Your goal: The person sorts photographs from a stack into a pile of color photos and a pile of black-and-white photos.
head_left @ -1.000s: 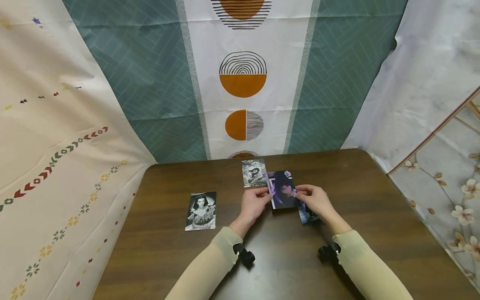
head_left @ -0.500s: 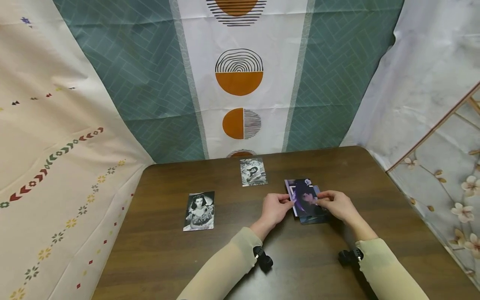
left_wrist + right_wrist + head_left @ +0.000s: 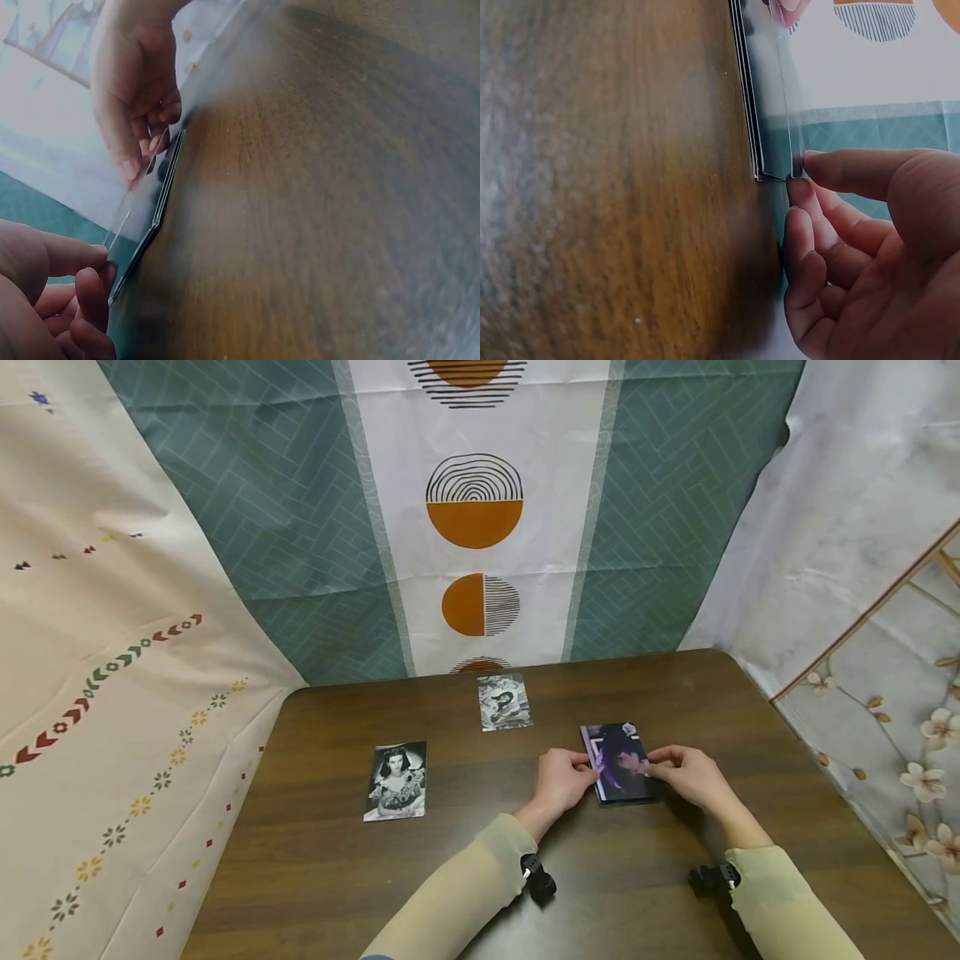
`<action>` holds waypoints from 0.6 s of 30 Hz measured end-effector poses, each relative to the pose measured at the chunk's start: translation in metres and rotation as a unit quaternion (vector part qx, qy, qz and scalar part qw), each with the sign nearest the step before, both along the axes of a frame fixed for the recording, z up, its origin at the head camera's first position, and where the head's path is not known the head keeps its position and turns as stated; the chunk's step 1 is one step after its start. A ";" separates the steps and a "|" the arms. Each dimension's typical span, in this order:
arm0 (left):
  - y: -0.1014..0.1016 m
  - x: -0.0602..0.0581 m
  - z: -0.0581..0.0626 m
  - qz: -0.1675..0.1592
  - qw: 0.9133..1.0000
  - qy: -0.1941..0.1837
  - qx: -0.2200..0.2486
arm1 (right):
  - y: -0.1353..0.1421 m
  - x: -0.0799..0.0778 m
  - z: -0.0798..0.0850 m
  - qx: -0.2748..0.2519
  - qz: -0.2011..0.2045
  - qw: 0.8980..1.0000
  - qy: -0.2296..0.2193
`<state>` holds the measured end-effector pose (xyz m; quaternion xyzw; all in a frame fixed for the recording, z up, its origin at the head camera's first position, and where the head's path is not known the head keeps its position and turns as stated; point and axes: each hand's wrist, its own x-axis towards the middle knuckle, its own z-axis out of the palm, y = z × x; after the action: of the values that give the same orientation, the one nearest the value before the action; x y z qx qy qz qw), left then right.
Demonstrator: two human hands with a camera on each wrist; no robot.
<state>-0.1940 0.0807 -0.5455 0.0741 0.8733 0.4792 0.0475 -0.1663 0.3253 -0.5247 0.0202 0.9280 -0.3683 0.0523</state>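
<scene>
My left hand (image 3: 562, 779) and right hand (image 3: 690, 774) pinch opposite side edges of a dark purple photo card (image 3: 619, 763) at the right of the table. Below it lies a small stack of photo cards (image 3: 747, 97), mostly hidden by the held card in the head view. From the right wrist view, a thin gap shows between the card's edge and the stack. Thumb and index finger of the right hand (image 3: 877, 247) grip one edge there. In the left wrist view, the left hand (image 3: 52, 289) pinches the other edge, its remaining fingers curled.
A black-and-white photo card (image 3: 396, 782) of a figure in a light dress lies at the left on the brown wooden table (image 3: 450, 868). Another black-and-white photo card (image 3: 505, 702) lies near the back edge. Patterned cloths (image 3: 472, 527) hang behind and on both sides.
Both hands have carried the purple card rightward and slightly toward me, from beside the back card to over the stack, which it now largely covers. The other two cards stayed put.
</scene>
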 end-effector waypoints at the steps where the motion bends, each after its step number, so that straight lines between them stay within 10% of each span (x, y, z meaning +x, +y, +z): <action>1: 0.000 0.001 0.001 0.004 1.000 -0.005 -0.009 | 0.000 0.000 0.000 0.002 -0.001 1.000 0.001; 18: 0.001 0.002 0.001 0.009 0.997 -0.028 -0.077 | -0.004 0.004 0.000 0.030 -0.003 1.000 0.002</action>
<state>-0.1916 0.0817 -0.5446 0.0492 0.9066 0.4127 0.0732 -0.1619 0.3216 -0.5251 0.0238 0.9386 -0.3407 0.0491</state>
